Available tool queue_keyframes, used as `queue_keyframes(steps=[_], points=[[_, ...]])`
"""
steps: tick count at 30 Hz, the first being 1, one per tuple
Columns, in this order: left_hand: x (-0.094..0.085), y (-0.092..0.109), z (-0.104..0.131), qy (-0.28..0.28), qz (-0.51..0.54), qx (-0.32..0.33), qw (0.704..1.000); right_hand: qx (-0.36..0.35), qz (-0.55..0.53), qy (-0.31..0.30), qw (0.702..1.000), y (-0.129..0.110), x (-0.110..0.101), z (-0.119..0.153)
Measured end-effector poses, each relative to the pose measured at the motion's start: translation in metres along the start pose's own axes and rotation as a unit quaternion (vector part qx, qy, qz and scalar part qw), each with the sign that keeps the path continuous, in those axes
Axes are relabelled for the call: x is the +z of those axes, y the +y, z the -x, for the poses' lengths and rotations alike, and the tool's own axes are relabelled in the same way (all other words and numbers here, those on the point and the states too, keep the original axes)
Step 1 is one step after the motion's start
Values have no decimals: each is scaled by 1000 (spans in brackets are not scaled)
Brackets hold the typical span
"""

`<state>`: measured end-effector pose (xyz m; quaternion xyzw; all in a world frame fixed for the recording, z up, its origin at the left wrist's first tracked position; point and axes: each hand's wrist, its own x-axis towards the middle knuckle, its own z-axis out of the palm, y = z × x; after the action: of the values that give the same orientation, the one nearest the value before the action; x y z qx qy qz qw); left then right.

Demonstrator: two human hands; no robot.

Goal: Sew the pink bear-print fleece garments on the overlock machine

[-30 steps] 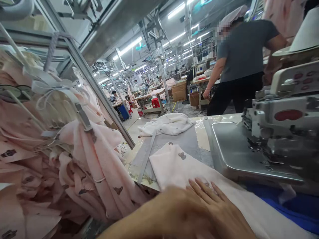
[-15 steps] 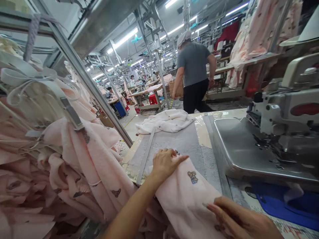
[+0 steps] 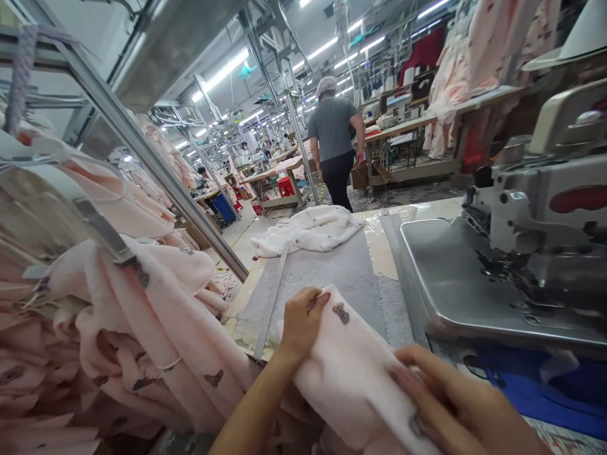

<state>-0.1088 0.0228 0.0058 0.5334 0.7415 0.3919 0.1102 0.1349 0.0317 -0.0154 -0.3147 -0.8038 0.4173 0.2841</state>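
My left hand (image 3: 301,319) pinches the far edge of the pink cloth (image 3: 353,363), which lies on the table (image 3: 332,272) left of the sewing machine (image 3: 531,221); my right hand (image 3: 455,404) is closed on its near edge. I judge it best to hold both edges taut and level, so the cloth lies flat without bunching.

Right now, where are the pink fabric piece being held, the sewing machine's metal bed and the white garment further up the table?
pink fabric piece (image 3: 353,366): head view, middle of the cloth.
metal bed (image 3: 446,278): head view, bare plate.
white garment (image 3: 310,230): head view, centre of the heap.
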Motion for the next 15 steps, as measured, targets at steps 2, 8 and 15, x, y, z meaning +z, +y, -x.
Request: queue_keyframes(steps=[2,8,15], points=[[10,-6,-11,9,-31,-22,999,49,2,-17,999,7,-2,-19],[16,-19,-23,10,-76,-69,995,64,9,28,997,26,3,-30],[-7,-4,-40,-41,31,-38,998,1,-4,83,997,25,7,-29]])
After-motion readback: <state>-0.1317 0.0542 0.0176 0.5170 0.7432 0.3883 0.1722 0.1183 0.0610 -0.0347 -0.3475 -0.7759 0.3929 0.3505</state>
